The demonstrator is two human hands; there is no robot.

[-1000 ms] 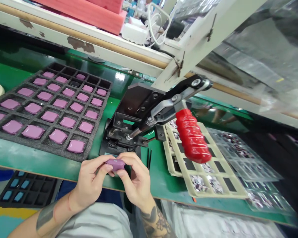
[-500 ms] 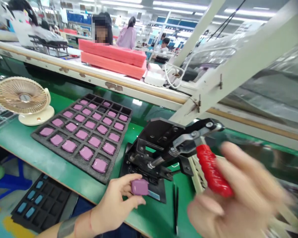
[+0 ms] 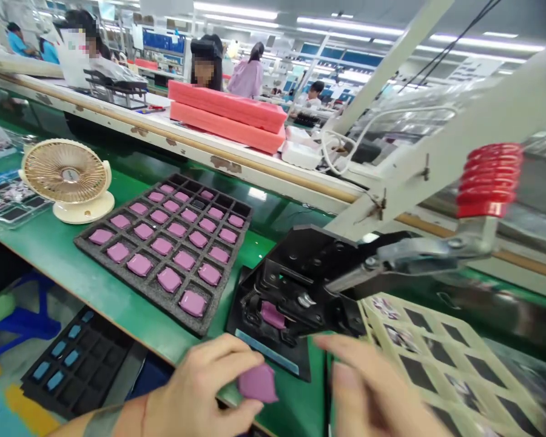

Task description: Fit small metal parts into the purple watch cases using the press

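A purple, rounded-square casing (image 3: 257, 383) is pinched between the thumb and fingers of my left hand (image 3: 209, 381), just in front of the black toggle press (image 3: 300, 267). Another purple piece (image 3: 273, 314) sits inside the press, partly covered by its arm. The red-gripped handle (image 3: 489, 182) stands raised at the upper right, with no hand on it. My right hand (image 3: 373, 379), smeared by motion, is at the front right of the press, fingers stretched out and nothing visible in them. Left of the press lies a dark foam tray (image 3: 157, 291) with purple casings in its pockets.
A cream desk fan (image 3: 68, 179) stands at the left of the green bench. To the right is a pale compartment tray (image 3: 430, 325) with dark pockets. Below the bench edge sits a black tray (image 3: 88, 379) with blue pieces. Pink foam blocks (image 3: 227, 118) lie on the shelf behind.
The red handle has swung up and my right hand has come off it, moving down and left. My left hand still holds its purple casing, slightly lower. The purple piece inside the press now shows.
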